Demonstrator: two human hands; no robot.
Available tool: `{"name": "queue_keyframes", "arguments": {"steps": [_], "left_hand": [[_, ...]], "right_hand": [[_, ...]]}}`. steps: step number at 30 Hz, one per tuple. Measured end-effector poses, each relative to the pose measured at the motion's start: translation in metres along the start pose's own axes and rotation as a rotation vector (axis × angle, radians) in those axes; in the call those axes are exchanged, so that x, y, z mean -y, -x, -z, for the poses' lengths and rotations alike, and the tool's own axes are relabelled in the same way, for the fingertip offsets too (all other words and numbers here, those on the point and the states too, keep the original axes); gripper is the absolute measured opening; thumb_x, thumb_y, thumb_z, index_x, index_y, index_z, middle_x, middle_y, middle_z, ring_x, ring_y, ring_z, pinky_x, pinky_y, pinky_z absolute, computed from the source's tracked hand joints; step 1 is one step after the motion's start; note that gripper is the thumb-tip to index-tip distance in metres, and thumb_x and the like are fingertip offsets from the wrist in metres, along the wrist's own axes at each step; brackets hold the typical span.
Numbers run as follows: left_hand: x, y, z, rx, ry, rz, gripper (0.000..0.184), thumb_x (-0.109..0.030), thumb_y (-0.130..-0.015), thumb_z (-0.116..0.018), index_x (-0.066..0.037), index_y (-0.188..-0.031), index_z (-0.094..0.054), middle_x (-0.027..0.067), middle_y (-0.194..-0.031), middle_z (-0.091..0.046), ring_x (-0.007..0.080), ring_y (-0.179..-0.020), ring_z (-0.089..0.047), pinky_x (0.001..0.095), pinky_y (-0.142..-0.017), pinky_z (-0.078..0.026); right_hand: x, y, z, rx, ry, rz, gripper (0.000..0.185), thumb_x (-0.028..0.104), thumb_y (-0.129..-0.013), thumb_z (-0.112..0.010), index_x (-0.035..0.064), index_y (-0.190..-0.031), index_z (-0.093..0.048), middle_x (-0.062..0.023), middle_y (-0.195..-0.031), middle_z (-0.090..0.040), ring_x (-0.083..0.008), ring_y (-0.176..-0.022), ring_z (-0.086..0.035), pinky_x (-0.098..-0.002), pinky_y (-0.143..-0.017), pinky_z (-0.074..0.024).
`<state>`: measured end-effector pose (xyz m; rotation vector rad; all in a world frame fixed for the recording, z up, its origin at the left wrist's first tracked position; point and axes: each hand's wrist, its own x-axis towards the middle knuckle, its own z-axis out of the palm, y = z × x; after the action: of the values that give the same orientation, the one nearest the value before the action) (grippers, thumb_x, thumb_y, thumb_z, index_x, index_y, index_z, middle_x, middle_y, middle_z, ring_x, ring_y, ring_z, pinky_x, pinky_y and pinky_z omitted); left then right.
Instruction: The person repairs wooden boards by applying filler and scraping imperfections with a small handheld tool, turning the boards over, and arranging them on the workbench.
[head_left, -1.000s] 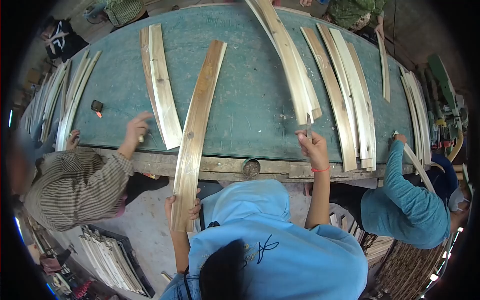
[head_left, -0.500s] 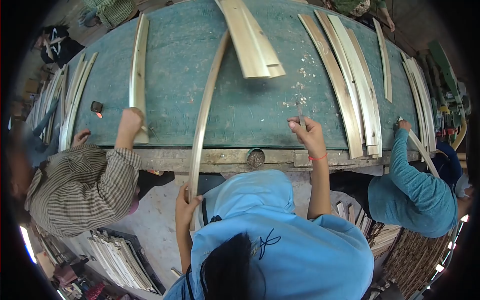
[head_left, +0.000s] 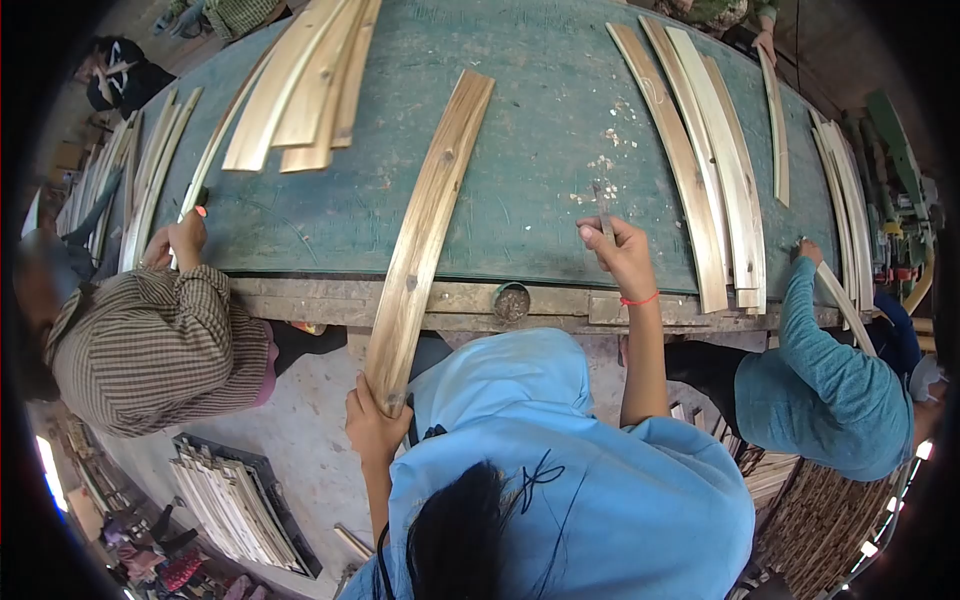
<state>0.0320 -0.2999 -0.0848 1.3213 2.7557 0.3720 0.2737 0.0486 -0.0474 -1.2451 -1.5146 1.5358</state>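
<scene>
My left hand (head_left: 376, 425) is closed around the near end of a long wooden board (head_left: 425, 235). Brown grain and dark knots show on the board's broad face, and its far part reaches over the green tabletop. In my right hand (head_left: 622, 262), raised above the table's near edge, is a narrow putty knife (head_left: 604, 212) with its thin blade pointing away from me. Between my hands, a round tin (head_left: 512, 301) with a brownish, crumbly-looking filling stands at the table's edge.
Several boards (head_left: 690, 150) lie to the right on the green table (head_left: 540, 230). At the upper left are more boards (head_left: 300, 90). Pale flakes (head_left: 605, 165) are scattered near the middle. Co-workers sit on both sides, one in a checked shirt (head_left: 150, 350), another in teal sleeves (head_left: 820, 380).
The board in my left hand has turned from its edge to its broad face. The boards at the top have shifted left. The left co-worker's hands have moved left. My right hand stays nearly still.
</scene>
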Motion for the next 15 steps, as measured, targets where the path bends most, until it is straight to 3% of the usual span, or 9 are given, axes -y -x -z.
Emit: {"name": "queue_keyframes", "arguments": {"steps": [4, 8, 14, 15], "left_hand": [[0.0, 0.003, -0.005, 0.001, 0.04, -0.008, 0.086, -0.03, -0.058, -0.073, -0.002, -0.133, -0.041, 0.0163, -0.095, -0.053, 0.0355, -0.082, -0.058, 0.0443, -0.068, -0.051], [-0.009, -0.005, -0.011, 0.045, 0.104, -0.007, 0.086, -0.028, -0.058, -0.073, -0.002, -0.133, -0.041, 0.0182, -0.102, -0.055, 0.0378, -0.091, -0.057, 0.0447, -0.077, -0.05], [-0.061, -0.061, -0.018, 0.035, 0.127, 0.009, 0.084, -0.028, -0.06, -0.074, 0.0, -0.131, -0.042, 0.0213, -0.112, -0.055, 0.0398, -0.102, -0.056, 0.0453, -0.085, -0.047], [-0.072, -0.074, -0.019, 0.027, 0.106, -0.004, 0.083, -0.028, -0.06, -0.075, 0.001, -0.131, -0.042, 0.0219, -0.114, -0.055, 0.0399, -0.103, -0.055, 0.0453, -0.086, -0.047]], "right_hand": [[-0.004, -0.001, 0.007, 0.025, 0.024, -0.057, 0.027, 0.025, -0.082, -0.072, 0.0008, -0.094, -0.07, 0.0041, -0.063, -0.055, -0.0035, -0.054, -0.043, -0.0214, -0.049, -0.0337], [-0.001, 0.001, 0.01, 0.017, 0.181, 0.044, 0.029, 0.028, -0.081, -0.072, 0.0022, -0.094, -0.071, -0.0036, -0.075, -0.067, -0.0089, -0.07, -0.056, -0.0264, -0.066, -0.0465], [-0.028, -0.002, 0.013, -0.015, 0.077, 0.059, 0.029, 0.029, -0.079, -0.073, 0.0016, -0.09, -0.071, -0.0029, -0.07, -0.064, -0.0083, -0.068, -0.054, -0.0274, -0.063, -0.0448], [-0.033, -0.002, 0.014, -0.04, 0.099, 0.072, 0.03, 0.028, -0.078, -0.074, 0.0008, -0.089, -0.071, -0.0069, -0.07, -0.065, -0.0126, -0.066, -0.056, -0.029, -0.062, -0.0448]]}}
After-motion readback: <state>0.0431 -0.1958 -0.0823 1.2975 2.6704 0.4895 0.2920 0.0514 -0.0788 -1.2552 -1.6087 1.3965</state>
